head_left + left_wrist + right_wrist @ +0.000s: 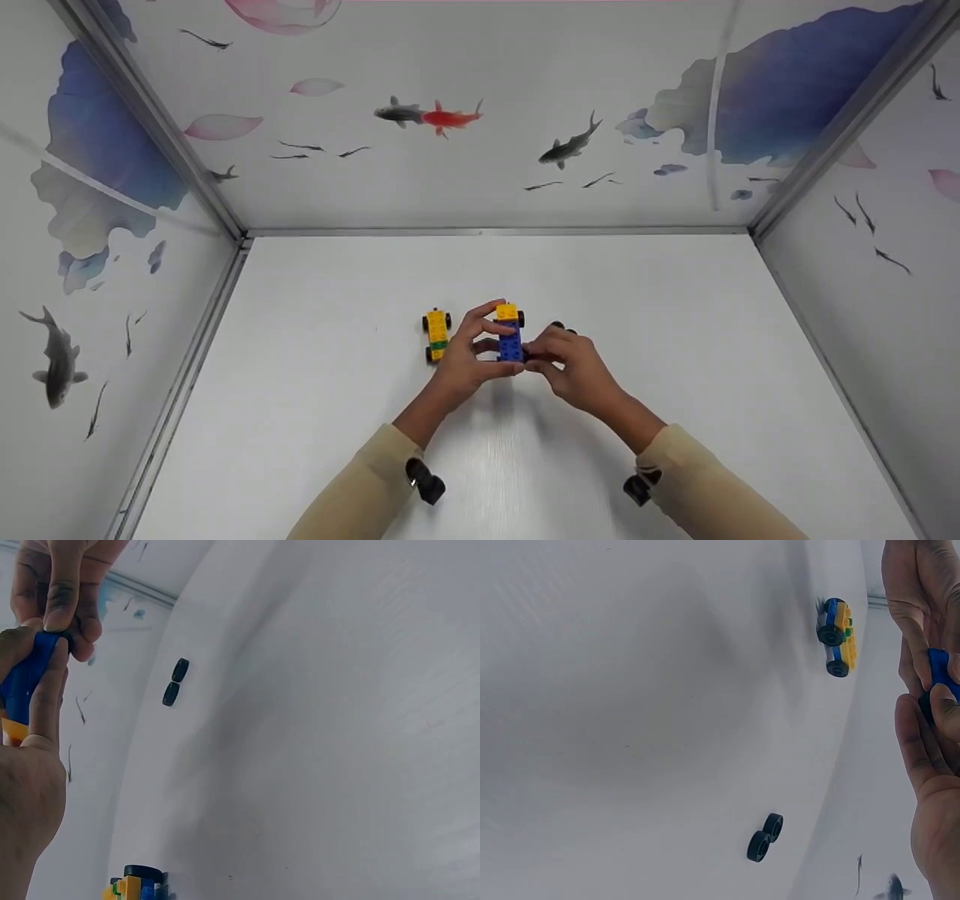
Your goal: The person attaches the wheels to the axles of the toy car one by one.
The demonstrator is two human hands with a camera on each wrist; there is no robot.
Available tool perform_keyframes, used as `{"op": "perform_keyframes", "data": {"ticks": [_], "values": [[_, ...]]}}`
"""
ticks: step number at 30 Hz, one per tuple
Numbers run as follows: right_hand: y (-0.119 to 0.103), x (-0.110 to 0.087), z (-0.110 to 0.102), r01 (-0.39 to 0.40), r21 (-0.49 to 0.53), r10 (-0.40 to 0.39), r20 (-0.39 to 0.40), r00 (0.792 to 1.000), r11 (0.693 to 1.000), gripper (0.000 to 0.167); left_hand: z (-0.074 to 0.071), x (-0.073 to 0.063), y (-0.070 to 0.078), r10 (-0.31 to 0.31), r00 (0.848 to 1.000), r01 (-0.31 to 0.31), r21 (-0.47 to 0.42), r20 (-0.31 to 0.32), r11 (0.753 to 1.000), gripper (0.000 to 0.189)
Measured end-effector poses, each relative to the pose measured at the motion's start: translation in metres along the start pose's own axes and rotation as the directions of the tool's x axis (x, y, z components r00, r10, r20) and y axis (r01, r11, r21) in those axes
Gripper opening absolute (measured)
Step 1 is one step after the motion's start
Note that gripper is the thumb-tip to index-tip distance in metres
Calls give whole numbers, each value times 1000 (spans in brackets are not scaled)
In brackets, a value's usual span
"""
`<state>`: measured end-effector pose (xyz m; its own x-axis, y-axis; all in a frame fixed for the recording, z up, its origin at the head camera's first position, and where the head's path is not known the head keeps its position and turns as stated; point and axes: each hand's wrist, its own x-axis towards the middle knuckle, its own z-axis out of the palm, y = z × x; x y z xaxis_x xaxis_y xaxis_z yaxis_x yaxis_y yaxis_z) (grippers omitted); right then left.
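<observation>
My left hand (466, 351) grips a toy brick car (510, 343) with a blue body and a yellow end, raised above the table. A black wheel (521, 319) shows on the right side of its yellow end. With thumb and fingertips, my right hand (577, 373) pinches a small black wheel (925, 706) against the blue end; fingers hide most of it. Left of my left hand stands a second toy car (436, 334), yellow on top with a green band and black wheels. Two loose black tyres (180, 670) lie side by side on the table, partly behind my right hand in the head view.
The white table (337, 420) has upright panels on its left, back and right. Its back edge meets a metal rail (480, 232). Fish and petals are printed on the back panel (480, 180).
</observation>
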<state>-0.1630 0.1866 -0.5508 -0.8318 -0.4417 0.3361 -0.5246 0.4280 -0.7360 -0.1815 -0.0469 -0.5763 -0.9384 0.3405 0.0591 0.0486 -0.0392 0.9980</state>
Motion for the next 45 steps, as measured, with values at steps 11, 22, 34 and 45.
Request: {"op": "perform_keyframes", "data": {"ticks": [11,22,34,45], "values": [[0,0,1,-5,16,5,8,1000,1000,26,-1,-2,-2,45,999,-45,14,15,999,46],[6,0,1,-10,26,9,15,1000,1000,29,-2,-2,-1,49,998,-50,34,47,998,46],[9,1,3,-73,43,71,37,997,996,32,0,-2,-1,-18,1000,18,15,5,1000,37],[9,3,1,-87,43,86,21,996,995,24,1,-4,-2,-43,999,43,-17,-1,999,40]]}}
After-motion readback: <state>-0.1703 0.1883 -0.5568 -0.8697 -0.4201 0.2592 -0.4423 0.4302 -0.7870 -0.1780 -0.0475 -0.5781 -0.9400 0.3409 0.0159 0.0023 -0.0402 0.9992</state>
